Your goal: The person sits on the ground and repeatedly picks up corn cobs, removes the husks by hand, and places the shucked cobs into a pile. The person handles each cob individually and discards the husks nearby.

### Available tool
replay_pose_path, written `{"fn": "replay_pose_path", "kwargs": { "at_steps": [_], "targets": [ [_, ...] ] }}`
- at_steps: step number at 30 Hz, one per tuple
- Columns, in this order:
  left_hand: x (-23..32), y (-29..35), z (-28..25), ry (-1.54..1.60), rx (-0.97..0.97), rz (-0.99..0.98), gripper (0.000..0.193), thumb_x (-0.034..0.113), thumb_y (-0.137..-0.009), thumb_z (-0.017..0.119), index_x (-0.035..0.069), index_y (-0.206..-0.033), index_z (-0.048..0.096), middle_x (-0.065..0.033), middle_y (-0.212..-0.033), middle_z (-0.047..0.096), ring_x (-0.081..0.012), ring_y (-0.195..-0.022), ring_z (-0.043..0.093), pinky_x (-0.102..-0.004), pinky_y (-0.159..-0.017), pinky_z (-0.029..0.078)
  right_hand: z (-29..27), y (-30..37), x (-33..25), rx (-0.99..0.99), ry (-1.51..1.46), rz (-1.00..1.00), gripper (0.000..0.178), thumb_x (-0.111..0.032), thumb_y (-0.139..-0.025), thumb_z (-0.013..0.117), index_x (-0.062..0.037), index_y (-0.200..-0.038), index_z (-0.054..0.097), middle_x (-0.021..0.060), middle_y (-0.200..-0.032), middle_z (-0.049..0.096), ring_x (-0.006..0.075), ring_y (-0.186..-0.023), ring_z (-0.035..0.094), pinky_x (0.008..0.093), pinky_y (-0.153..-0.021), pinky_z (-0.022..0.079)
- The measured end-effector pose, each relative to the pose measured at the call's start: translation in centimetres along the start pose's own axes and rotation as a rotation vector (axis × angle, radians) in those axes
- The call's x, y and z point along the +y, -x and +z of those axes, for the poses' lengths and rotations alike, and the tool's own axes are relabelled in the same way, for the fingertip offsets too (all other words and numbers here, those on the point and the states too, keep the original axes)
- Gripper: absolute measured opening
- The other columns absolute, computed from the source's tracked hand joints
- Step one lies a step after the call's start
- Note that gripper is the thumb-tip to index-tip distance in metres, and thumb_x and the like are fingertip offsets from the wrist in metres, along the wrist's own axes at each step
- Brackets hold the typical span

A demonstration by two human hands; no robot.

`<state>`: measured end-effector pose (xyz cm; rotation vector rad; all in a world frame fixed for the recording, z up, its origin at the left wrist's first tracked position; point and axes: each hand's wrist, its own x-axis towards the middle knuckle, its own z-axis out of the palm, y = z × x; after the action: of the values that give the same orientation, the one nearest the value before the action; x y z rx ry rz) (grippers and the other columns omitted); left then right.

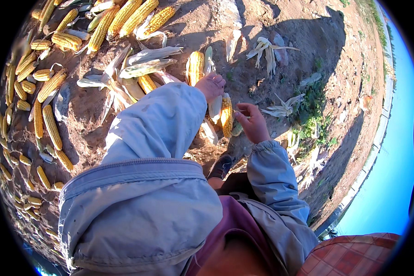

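My left hand (210,86) is closed beside a partly husked yellow corn cob (226,116). Its fingers grip pale husk (215,109) at the top of that cob. Just right of the cob, my right hand (254,123) has its fingers curled, thumb and forefinger close together. Whatever lies in that pinch is too small to make out. Another bare-kernelled cob (196,67) rests above my left hand, a green-white husk leaf (208,60) alongside it. Left of my left hand, a cob (146,83) shows partly out of its opened husk (145,68).
Husked cobs (124,18) lie in a pile at the upper left, and many more (51,126) are spread down the left side. Torn husks (267,51) and green weeds (310,122) are on the dirt (280,18) to the right. My shoe (221,166) stands below the cob.
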<state>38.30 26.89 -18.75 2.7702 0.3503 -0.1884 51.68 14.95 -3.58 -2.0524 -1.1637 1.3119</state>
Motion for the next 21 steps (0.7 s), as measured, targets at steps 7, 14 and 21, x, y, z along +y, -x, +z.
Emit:
{"fn": "replay_pose_path", "kwargs": {
  "at_steps": [7,14,21],
  "targets": [
    [2.2,3.0,-2.6,0.124,-0.104,-0.056,0.018,0.012,-0.075,0.048,0.01,-0.089,0.058,-0.0052,-0.101,0.047,-0.0207,-0.107,0.04,-0.0392,-0.098,0.025,4.6,-3.0,10.9,0.026,0.499,0.139,0.065,-0.03,-0.072,0.066,0.0033,-0.121,0.039,0.022,-0.113,0.049,0.0313,-0.104,0.05,0.0369,-0.088,0.04],
    [-4.2,5.6,-1.4,-0.087,0.008,-0.169,0.038,0.014,-0.078,0.048,0.011,-0.116,0.046,-0.0023,-0.12,0.043,-0.0192,-0.123,0.03,-0.0482,-0.105,0.015,7.9,-2.9,12.0,-0.015,0.313,0.189,0.066,-0.032,-0.069,0.07,0.0046,-0.115,0.041,0.02,-0.103,0.056,0.0304,-0.095,0.056,0.0365,-0.081,0.043],
    [-6.5,4.2,-0.3,-0.15,0.225,-0.128,0.014,0.012,-0.071,0.052,0.013,-0.082,0.059,0.0021,-0.091,0.046,-0.0179,-0.101,0.041,-0.0454,-0.104,0.017,5.1,-4.3,7.2,-0.002,-0.373,0.342,0.038,-0.024,-0.075,0.059,0.0013,-0.101,0.048,0.0105,-0.079,0.055,0.0188,-0.065,0.056,0.0301,-0.054,0.047]
  ]
}}
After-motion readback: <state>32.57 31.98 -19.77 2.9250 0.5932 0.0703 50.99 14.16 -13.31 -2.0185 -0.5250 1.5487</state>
